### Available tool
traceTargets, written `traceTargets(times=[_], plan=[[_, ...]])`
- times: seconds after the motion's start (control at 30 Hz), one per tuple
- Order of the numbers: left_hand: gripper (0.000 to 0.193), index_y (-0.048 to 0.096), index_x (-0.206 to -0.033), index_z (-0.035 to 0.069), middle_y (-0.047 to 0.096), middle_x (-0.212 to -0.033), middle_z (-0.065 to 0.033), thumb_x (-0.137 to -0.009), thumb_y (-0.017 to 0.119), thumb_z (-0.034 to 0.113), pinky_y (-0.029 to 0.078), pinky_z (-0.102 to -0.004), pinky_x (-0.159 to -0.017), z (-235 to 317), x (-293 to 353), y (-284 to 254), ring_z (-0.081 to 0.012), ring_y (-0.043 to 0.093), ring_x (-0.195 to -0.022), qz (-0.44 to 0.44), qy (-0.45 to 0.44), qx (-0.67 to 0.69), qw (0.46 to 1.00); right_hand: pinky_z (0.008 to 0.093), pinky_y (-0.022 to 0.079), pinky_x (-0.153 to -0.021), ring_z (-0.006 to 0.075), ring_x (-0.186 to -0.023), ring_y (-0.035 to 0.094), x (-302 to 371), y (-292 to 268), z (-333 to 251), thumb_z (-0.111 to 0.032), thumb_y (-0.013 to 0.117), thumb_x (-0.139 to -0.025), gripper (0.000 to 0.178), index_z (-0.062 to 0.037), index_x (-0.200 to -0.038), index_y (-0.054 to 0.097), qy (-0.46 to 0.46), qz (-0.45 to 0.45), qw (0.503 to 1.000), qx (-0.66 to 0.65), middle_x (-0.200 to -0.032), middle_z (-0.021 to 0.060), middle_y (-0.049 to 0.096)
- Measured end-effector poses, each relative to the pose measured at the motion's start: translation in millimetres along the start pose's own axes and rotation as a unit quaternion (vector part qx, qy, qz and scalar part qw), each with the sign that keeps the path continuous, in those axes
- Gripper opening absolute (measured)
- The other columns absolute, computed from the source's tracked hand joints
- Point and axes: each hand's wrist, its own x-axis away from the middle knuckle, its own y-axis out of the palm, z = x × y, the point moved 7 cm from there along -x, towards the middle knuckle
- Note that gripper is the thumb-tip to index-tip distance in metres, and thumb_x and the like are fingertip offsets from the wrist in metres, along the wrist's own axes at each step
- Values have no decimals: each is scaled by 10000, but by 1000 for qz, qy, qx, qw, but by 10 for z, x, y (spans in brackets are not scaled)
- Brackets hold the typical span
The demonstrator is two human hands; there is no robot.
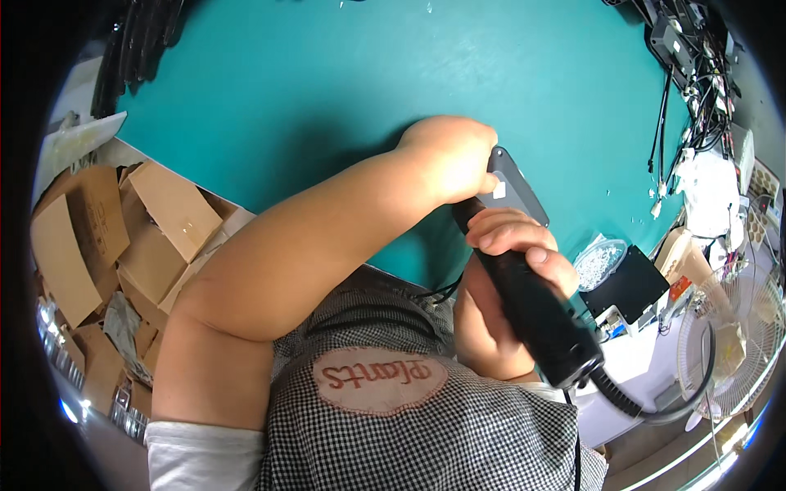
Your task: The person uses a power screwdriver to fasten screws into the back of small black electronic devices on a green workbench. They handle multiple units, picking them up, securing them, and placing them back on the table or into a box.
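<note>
My right hand [512, 254] is wrapped round a black corded electric screwdriver [540, 319], which slants from lower right to upper left. Its cable leaves the rear end toward the right, and its tip is hidden by my left hand. My left hand [454, 155] reaches across my body and is closed on the left edge of a dark grey flat device casing [524, 200]. The casing has rounded corners, small corner holes and a white label. Most of the left fingers are hidden behind the back of the hand.
Beneath my hands lies a green work mat [524, 74]. Black cables with white connectors [692, 123] crowd the right edge. A clear tub of small whitish parts [600, 263] rests by a black flat panel [634, 286]. Further right stands a fan [733, 348]; cardboard boxes [106, 237] pile up left.
</note>
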Motion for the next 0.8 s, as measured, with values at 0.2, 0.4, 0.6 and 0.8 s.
traceTargets(times=[0.2,0.4,0.6,0.8], plan=[[357,574,-781,57,619,-751,-101,-718,723,375,478,-388,-663,48,18,-12,-281,600,-718,5,-15,-2,1000,389,534,-593,290,-663,619,-36,-696,20,-628,602,-777,771,7,-1181,435,25,98,987,-123,-854,207,610],[456,564,-1004,79,627,-844,-131,-703,747,369,487,-402,-715,202,167,-51,-310,615,-804,58,27,15,998,391,533,-580,270,-631,604,-360,-1331,-609,-737,483,-778,834,-7,-1181,461,-23,125,990,-68,-825,175,590],[854,333,-1420,213,620,-871,-117,-688,755,336,497,-381,-702,453,407,279,-281,608,-779,-14,144,-232,962,361,515,-552,254,-611,583,-547,-1526,-908,-732,492,-778,825,-8,-1173,465,-39,147,988,-28,-811,163,580],[840,221,-1458,179,615,-926,-132,-784,697,332,497,-376,-756,454,178,222,-312,608,-856,32,127,-181,975,354,520,-551,255,-609,590,-577,-1626,-813,-752,500,-756,836,-14,-1149,467,-26,152,986,-65,-794,148,586]])
